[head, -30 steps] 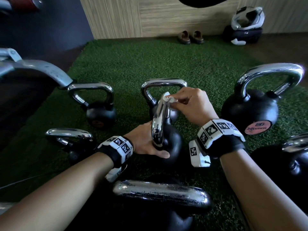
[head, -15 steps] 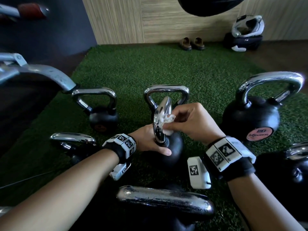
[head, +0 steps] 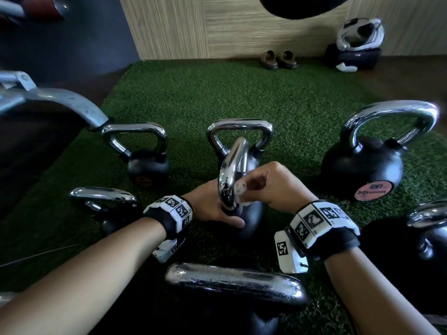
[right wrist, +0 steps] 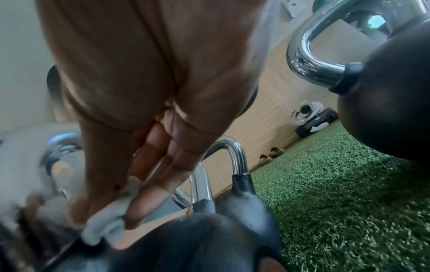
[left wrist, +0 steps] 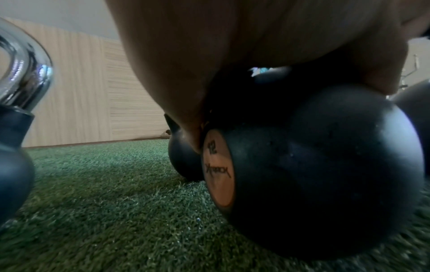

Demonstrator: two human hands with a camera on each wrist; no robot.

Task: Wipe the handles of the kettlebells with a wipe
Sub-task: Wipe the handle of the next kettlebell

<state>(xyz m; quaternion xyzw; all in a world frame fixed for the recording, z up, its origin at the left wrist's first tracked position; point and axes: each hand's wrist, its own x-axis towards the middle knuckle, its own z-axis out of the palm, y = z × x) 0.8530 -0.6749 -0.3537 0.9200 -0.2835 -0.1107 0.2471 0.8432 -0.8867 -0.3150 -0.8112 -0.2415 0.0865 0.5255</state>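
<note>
A black kettlebell (head: 251, 213) with a chrome handle (head: 232, 170) stands on green turf in the middle of the head view. My left hand (head: 215, 209) grips its round body (left wrist: 325, 174), thumb lying across the front. My right hand (head: 268, 187) pinches a crumpled white wipe (head: 240, 191) against the lower right side of that handle, just above the body. In the right wrist view, thumb and fingers (right wrist: 149, 202) squeeze the wipe (right wrist: 104, 226) down by the handle's base. My left fingers are hidden behind the bell.
Several other kettlebells ring the middle one: back left (head: 147, 165), directly behind (head: 239, 129), a large one at right (head: 367, 165), one at the near edge (head: 232, 284). A grey metal frame (head: 48, 102) juts in from the left. Shoes (head: 280, 59) and a white headset (head: 358, 37) lie by the wall.
My right hand slid the wipe down the handle from its top to the lower part near the body. The left hand stayed on the bell.
</note>
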